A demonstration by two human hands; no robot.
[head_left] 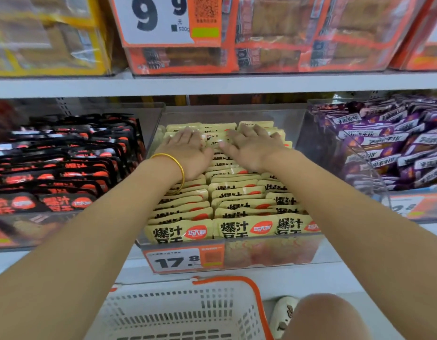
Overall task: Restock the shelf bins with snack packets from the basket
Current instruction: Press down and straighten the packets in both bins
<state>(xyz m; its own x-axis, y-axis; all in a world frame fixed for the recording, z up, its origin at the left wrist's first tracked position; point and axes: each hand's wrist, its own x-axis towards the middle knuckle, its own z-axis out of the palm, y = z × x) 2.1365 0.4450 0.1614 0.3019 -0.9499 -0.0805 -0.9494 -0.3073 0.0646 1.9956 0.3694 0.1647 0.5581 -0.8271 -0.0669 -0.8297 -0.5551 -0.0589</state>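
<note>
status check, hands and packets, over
Left hand and right hand flat on yellow packets in middle bin. Holding nothing. Basket below, nothing blocking.

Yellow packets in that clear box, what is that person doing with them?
A person is restocking a shop shelf. The left hand and the right hand lie flat, fingers straight, on the yellow packets near the back of the clear bin. The bin looks nearly full, with packets in neat rows. The white basket sits below the shelf, and no packets show in the part in view.
</note>
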